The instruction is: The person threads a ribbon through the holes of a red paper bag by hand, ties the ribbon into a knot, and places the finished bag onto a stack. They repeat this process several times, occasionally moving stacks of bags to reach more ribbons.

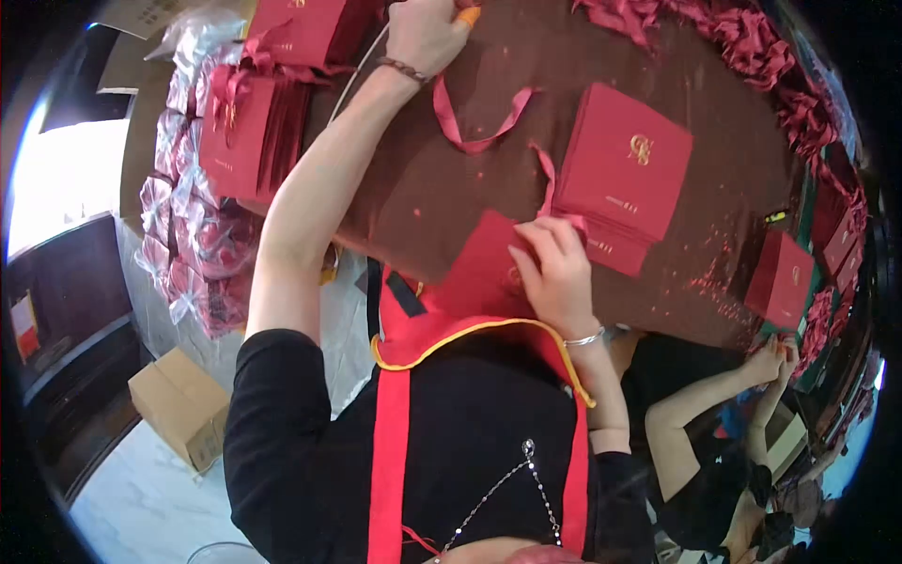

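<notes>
My left hand is closed at the far edge of the table, and a small orange piece shows beside its fingers. The rest of what it grips is out of view. A thin pale cord runs down beside that wrist. At the near table edge, my right hand has its bent fingers and thumb on a red paper bag. Just beyond it lies a stack of red paper bags with gold print and ribbon handles. A loose red ribbon curls on the brown tabletop.
More red bags stand at the left, beside plastic-wrapped bundles. Ribbon heaps line the far right edge. A co-worker's hands are near a red bag. A cardboard box sits on the floor.
</notes>
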`<state>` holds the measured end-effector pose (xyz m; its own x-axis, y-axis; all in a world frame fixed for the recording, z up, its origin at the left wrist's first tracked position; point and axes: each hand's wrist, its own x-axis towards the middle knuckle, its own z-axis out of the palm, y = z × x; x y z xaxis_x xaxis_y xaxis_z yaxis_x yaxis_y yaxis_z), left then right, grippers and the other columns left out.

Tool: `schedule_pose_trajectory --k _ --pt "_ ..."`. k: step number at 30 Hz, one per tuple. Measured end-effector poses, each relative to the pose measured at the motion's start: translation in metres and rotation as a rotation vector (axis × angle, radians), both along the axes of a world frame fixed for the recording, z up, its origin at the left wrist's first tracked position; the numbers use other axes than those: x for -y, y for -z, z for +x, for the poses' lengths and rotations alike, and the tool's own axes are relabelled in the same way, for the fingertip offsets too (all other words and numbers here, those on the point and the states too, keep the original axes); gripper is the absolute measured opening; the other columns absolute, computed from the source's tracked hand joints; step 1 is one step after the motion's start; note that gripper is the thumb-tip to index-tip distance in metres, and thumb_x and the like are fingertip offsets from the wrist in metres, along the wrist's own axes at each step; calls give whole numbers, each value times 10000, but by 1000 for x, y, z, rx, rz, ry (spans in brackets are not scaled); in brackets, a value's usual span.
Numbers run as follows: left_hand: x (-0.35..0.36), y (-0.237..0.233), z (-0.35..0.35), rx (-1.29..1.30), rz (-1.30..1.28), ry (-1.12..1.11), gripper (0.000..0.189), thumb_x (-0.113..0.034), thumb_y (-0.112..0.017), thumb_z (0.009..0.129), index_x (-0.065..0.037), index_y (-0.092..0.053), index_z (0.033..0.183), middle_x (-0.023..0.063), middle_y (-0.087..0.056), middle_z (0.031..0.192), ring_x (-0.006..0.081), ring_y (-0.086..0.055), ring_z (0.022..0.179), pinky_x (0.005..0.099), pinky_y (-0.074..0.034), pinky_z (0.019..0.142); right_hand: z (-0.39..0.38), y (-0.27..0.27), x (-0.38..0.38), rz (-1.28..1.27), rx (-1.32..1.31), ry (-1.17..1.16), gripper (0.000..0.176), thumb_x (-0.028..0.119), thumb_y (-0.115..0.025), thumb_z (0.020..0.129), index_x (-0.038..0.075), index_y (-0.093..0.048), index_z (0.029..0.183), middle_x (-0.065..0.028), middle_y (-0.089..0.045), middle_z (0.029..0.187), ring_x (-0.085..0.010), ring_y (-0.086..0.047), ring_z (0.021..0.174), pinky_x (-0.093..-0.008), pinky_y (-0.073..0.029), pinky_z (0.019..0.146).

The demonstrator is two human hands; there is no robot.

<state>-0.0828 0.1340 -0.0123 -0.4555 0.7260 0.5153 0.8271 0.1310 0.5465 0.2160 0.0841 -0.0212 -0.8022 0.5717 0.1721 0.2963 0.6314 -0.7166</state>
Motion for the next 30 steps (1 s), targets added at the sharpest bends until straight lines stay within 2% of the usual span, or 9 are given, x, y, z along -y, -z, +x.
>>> schedule_pose_trajectory --k 2,3,5,6,13,14,17,20,30 --pt "35 -17 19 438 -37 96 99 -47 -658 791 -8 -588 849 48 -606 726 92 -558 682 243 -462 614 3 -1 1 12 -2 28 238 58 -686 746 22 -599 964 -135 -561 957 -311 -570 880 -367 -478 764" --pt "53 -19 26 547 -20 176 74 -13 -641 808 -9 -569 828 20 -568 746 71 -534 695 220 -444 623 5 -3 2 18 12 38 238 59 -689 746 20 -597 961 -135 -561 957 -313 -571 877 -366 -479 762" --pt "95 -19 37 612 -119 199 115 -86 -619 843 -26 -609 941 58 -644 918 161 -629 851 274 -491 736 7 -6 4 27 62 38 236 73 -686 745 21 -588 953 -131 -550 947 -315 -555 878 -383 -467 751" --pt "109 -16 45 743 35 244 158 -12 -643 813 0 -619 969 -5 -636 863 47 -568 795 182 -443 660 9 -7 4 34 96 32 233 85 -677 749 26 -582 953 -123 -536 945 -315 -540 881 -394 -458 750" --pt "196 -28 106 846 -321 160 135 -24 -645 818 19 -659 946 64 -663 878 113 -617 824 238 -489 731 13 -8 0 -295 177 -41 265 136 -680 773 2 -602 989 -161 -639 899 -317 -623 793 -371 -501 694" --pt "199 -30 119 1096 -336 156 136 -37 -647 827 20 -659 949 60 -666 869 105 -620 803 233 -495 700 12 -5 -1 -376 163 -33 256 125 -669 786 -9 -614 997 -170 -661 877 -274 -656 762 -336 -509 679" --pt "196 -21 149 715 -385 217 136 -41 -652 821 -3 -667 951 70 -675 846 108 -630 776 243 -496 667 14 -2 -14 -616 237 -71 242 115 -655 802 -13 -622 1004 -147 -676 805 -165 -656 717 -279 -492 647" --pt "189 -5 163 452 -307 259 126 -30 -656 779 -20 -659 905 126 -652 854 242 -644 788 310 -503 693 12 -7 -18 -705 319 -99 240 117 -655 804 -12 -622 1004 -144 -676 806 -149 -640 698 -279 -486 637" --pt "182 5 180 362 -339 244 136 -16 -627 757 -38 -632 891 122 -614 813 291 -606 779 358 -481 684 18 -2 -16 -813 270 -144 296 140 -647 799 -34 -595 1033 -163 -674 832 -174 -640 747 -297 -487 679"
